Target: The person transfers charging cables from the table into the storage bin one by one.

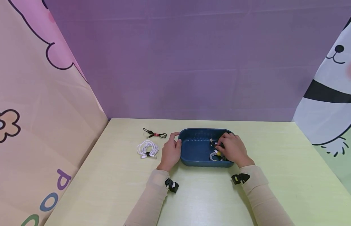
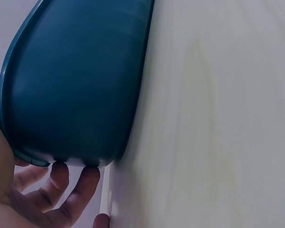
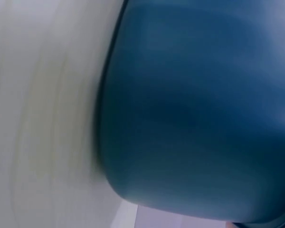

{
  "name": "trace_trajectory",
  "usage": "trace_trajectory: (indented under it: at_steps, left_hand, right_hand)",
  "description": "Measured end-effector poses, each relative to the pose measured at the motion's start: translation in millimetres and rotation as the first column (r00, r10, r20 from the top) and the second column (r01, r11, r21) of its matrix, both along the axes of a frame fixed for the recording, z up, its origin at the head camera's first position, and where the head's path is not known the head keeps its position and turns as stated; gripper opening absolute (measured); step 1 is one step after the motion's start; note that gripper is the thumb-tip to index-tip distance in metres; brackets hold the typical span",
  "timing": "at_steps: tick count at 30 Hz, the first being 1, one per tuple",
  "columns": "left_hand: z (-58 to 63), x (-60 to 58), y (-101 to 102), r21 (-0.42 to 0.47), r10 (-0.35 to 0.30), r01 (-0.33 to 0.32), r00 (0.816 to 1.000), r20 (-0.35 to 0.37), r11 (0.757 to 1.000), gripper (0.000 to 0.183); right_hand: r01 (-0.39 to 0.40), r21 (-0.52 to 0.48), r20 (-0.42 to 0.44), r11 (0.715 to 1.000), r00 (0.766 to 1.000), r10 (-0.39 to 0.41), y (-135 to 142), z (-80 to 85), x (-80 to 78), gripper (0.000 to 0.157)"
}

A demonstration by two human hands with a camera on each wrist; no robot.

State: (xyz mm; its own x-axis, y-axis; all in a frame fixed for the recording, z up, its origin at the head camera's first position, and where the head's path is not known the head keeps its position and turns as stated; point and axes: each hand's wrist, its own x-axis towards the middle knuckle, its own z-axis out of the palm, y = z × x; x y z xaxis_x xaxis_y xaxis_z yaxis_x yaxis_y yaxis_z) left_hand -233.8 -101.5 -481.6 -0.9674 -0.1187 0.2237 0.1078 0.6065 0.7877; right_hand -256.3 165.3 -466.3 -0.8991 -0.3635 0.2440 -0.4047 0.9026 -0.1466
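Observation:
A dark blue rectangular tray [image 1: 195,153] stands on the table. My left hand [image 1: 171,152] rests against its left end; in the left wrist view, fingertips [image 2: 90,173] touch the outer wall. My right hand [image 1: 233,149] reaches over the right end into the tray, its thumb and fingers pinched at a black cable [image 1: 211,143] with a metal plug. Just below those fingers, a coiled grey-white cable [image 1: 216,157] with a yellow tie lies on the tray floor. The right wrist view shows mostly the tray's outer wall [image 3: 190,114], and the right fingers' grip is hidden there.
Left of the tray, a coiled white cable [image 1: 147,148] with a black strap lies on the pale table [image 1: 203,194]. Behind it is a black cable bundle [image 1: 156,134] with a red tie. A purple backdrop [image 1: 186,62] rises at the table's far edge.

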Motion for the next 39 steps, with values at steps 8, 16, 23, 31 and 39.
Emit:
trace_trajectory:
  at_steps: [8,16,23,31,39]
  left_hand:
    - [1.8,0.7,0.2,-0.002,-0.003,0.003,1.000,0.000,1.000,0.036]
    - [2.7,2.8,0.3,-0.001,-0.004,0.004,1.000,0.000,1.000,0.037]
    - [3.8,3.5,0.7,-0.003,-0.001,0.001,1.000,-0.004,1.000,0.036]
    - [1.0,2.2,-0.9,-0.010,0.004,-0.004,1.000,-0.007,1.000,0.036]
    - [-0.4,1.0,-0.2,-0.002,-0.008,0.008,1.000,-0.015,1.000,0.036]
  right_hand:
    - [-0.006,0.021,-0.022,1.000,1.000,0.006,-1.2,1.2,0.6,0.011]
    - [-0.007,0.033,-0.045,0.999,0.999,0.008,-1.4,0.7,0.8,0.010]
    - [-0.016,0.009,-0.085,1.000,0.996,0.017,-0.7,-1.1,0.4,0.010]
    - [-0.017,-0.166,-0.044,0.986,0.999,0.010,-0.9,0.4,-2.0,0.016]
    - [0.036,-0.597,0.014,0.801,0.999,-0.035,12.7,4.3,-5.3,0.019]
